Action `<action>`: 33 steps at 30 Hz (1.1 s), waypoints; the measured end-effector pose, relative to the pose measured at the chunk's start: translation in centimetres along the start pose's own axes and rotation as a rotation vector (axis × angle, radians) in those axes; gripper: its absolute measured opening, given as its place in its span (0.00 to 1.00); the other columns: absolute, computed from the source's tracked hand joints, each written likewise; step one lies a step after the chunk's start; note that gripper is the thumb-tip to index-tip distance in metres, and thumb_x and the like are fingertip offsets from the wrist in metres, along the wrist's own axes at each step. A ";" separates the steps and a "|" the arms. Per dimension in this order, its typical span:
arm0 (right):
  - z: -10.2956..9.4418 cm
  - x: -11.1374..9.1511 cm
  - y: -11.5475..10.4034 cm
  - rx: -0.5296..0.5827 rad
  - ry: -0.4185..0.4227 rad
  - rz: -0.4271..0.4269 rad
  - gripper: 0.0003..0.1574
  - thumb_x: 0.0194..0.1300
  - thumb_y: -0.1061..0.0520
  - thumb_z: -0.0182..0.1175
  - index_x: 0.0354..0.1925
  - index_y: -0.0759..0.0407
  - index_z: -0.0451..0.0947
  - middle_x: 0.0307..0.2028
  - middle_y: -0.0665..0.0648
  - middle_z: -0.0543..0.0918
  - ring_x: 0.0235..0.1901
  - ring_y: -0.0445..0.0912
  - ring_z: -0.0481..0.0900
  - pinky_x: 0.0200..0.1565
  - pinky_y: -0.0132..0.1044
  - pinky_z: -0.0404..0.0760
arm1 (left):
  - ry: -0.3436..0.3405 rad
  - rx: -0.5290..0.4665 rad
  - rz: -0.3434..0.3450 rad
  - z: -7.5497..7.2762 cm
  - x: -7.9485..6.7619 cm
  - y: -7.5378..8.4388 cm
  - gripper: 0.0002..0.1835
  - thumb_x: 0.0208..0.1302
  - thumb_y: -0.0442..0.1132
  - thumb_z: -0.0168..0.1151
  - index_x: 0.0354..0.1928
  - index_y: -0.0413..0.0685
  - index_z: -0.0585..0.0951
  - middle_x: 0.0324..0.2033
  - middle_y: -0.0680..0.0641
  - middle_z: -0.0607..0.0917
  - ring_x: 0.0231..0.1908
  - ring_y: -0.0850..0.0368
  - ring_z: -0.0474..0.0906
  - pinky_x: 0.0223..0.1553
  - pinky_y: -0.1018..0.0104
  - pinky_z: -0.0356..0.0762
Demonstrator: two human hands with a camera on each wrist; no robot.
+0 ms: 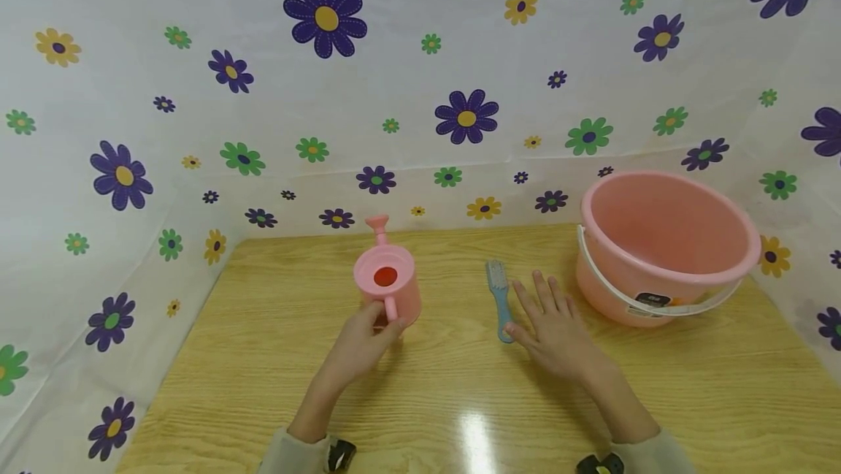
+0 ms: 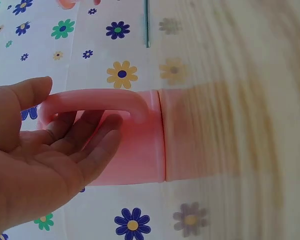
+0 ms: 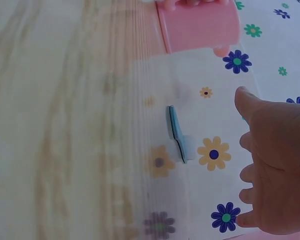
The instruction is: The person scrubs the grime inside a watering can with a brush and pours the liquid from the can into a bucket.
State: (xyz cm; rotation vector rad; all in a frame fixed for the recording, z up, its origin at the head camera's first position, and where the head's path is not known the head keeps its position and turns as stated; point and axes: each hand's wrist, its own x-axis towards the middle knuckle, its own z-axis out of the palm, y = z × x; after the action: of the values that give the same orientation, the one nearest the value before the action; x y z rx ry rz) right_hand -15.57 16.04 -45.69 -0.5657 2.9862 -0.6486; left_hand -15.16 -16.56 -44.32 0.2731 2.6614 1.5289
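A pink watering can (image 1: 409,297) with a red spot inside stands upright on the table, its spout towards the back wall. My left hand (image 1: 360,342) holds it by the handle; in the left wrist view, fingers (image 2: 85,132) pass through the loop and the thumb lies over its top. To the right, a blue brush (image 1: 502,307) with pale bristles lies on the table. My right hand (image 1: 557,331) is beside the brush, palm down with fingers spread, the thumb near the handle end. In the right wrist view that hand (image 3: 280,165) grips nothing.
A large pink bucket (image 1: 604,280) with a white bail handle stands at the right, just beyond my right hand. White cloth (image 1: 394,79) printed with flowers hangs behind and along both sides of the wooden table (image 1: 263,357).
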 end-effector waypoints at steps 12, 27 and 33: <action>0.1 0.2 0.4 0.012 0.017 0.004 0.45 0.76 0.37 0.45 0.78 0.59 0.45 0.76 0.72 0.38 0.74 0.70 0.35 0.67 0.72 0.43 | -0.037 -0.295 -0.106 -0.2 0.3 -0.5 0.19 0.79 0.47 0.45 0.37 0.38 0.74 0.44 0.43 0.76 0.47 0.48 0.73 0.53 0.58 0.75; -0.2 0.2 0.2 0.002 0.004 0.015 0.46 0.76 0.37 0.46 0.78 0.58 0.45 0.76 0.71 0.39 0.74 0.70 0.36 0.68 0.70 0.44 | 0.089 -0.389 -0.158 0.3 0.2 -0.6 0.27 0.81 0.48 0.35 0.24 0.39 0.67 0.35 0.43 0.75 0.44 0.48 0.74 0.53 0.59 0.74; -0.3 0.0 0.1 -0.016 0.024 0.002 0.44 0.76 0.39 0.48 0.77 0.60 0.47 0.76 0.73 0.42 0.74 0.71 0.39 0.68 0.70 0.47 | 0.101 -0.361 -0.163 0.2 0.3 -0.6 0.27 0.81 0.49 0.35 0.24 0.39 0.67 0.32 0.43 0.72 0.39 0.49 0.70 0.49 0.61 0.67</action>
State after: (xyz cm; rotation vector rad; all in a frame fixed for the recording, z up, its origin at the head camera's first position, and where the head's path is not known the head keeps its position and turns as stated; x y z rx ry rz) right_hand -15.64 16.18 -45.47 -0.5598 3.0166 -0.6370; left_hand -15.45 -16.59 -44.93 -0.0412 2.3410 1.9652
